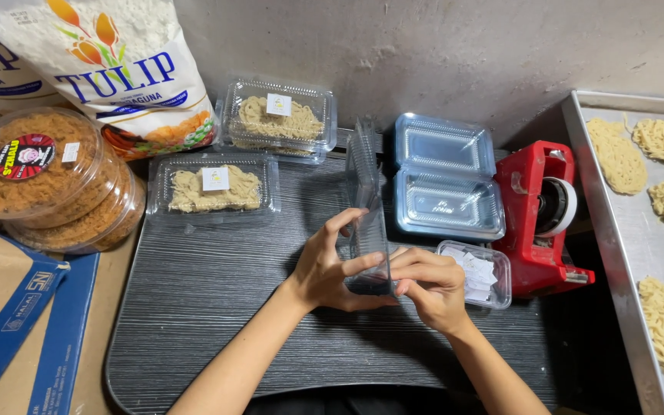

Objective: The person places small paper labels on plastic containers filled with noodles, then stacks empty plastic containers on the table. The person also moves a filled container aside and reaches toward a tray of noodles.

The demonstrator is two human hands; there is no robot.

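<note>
A stack of empty clear plastic clamshell boxes (364, 196) stands on edge on the dark wood-grain tabletop (209, 307). My left hand (330, 265) grips the near end of the stack from the left, thumb across its front. From the right, my right hand (430, 284) has its fingers curled against the same end of the stack. An open empty clear box (446, 184) lies just right of the stack.
Two closed boxes of pale noodles (214, 187) (280, 119) sit at the back left, near round tubs of fried strands (36, 173) and a flour bag (117, 61). A small tray of paper labels (479, 270), a red tape dispenser (541, 219) and a metal tray (616, 253) of noodle nests are at right.
</note>
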